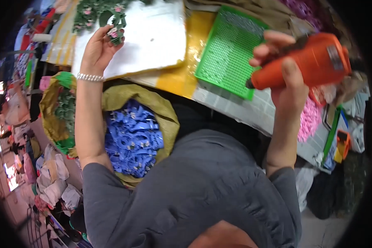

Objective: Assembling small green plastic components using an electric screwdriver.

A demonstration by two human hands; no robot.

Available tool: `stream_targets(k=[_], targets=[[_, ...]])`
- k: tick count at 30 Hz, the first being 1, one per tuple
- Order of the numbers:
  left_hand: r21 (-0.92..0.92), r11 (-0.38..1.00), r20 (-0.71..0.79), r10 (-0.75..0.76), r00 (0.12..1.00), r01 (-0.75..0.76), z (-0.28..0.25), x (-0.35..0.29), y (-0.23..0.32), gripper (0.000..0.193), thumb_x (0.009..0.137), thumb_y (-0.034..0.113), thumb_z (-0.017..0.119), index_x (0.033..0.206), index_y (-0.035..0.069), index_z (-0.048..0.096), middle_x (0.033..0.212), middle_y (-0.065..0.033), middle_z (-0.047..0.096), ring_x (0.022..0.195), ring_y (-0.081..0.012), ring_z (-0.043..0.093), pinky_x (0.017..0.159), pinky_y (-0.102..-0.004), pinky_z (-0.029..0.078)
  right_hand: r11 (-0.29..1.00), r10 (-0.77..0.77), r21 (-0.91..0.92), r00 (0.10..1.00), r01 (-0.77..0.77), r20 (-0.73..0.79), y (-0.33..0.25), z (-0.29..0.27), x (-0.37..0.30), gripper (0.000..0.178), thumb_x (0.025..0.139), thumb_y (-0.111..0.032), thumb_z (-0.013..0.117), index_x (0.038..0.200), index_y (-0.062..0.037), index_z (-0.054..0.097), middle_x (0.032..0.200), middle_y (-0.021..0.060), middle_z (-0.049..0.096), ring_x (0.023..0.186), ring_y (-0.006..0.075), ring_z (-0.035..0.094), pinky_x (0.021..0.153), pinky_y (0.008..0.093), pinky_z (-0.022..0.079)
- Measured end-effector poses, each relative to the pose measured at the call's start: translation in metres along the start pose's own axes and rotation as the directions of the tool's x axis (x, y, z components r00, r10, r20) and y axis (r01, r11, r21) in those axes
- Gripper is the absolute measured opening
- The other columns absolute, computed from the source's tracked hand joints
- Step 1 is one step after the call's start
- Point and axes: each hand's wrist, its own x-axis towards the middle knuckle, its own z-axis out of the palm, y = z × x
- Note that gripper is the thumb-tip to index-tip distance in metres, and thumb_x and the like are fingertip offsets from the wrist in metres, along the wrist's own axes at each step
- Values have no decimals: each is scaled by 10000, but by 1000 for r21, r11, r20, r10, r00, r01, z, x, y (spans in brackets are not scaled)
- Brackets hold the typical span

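At the far left of the table my left hand (98, 51), with a pale beaded bracelet at the wrist, pinches a dark green molded piece (115, 35) with small pink flower-like details. More of these green pieces (86, 14) lie in a heap just beyond it, on a white board (153, 39). My right hand (292, 80) is raised over the right side of the table and grips an orange handheld tool (314, 62). Its narrow dark tip points left; the tool's exact kind cannot be made out.
A green perforated basket (231, 51) stands between my hands. Below the table's edge at left, an olive sack (169, 120) holds blue molded pieces (134, 138), beside another sack (49, 107) of green ones. Pink pieces (309, 120) lie at right, near an orange-and-yellow object (342, 146).
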Motion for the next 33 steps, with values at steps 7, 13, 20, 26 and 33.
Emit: stream_targets(k=[7,13,20,26,33], targets=[[-189,972,197,-98,975,136,74,-71,-74,316,942,213,400,1122,-40,459,1027,-214,586,785,-253,635,642,-297,557,996,18,-82,1000,-18,-1,25,3,14,340,838,-209,534,1004,87,532,860,186,619,754,260,636,739,357,518],[-374,894,351,-109,930,247,103,-105,-114,317,948,210,371,1168,1,462,1118,-249,553,882,-309,626,679,-331,559,999,-4,-32,999,3,-34,49,3,16,361,833,-270,530,966,65,537,715,135,592,603,199,588,567,309,499],[-353,908,311,-114,943,226,122,-113,-127,325,909,175,487,1203,45,441,1068,-206,581,828,-270,643,628,-308,572,999,-30,13,999,29,18,68,-5,9,620,823,-549,514,945,58,541,693,100,567,594,188,559,571,312,482],[-218,951,280,-155,947,220,130,-115,-128,331,880,155,551,1185,63,460,1031,-159,607,782,-220,651,588,-267,564,999,-45,-7,999,45,-8,77,-6,10,651,797,-598,519,914,42,545,679,92,556,580,188,545,559,311,471],[-195,960,256,-149,955,202,129,-114,-136,293,867,160,578,1141,88,501,992,-136,625,760,-176,646,547,-216,533,999,-30,-32,999,29,-15,76,-4,7,647,795,-598,520,900,39,547,674,92,552,576,188,541,550,309,463]])
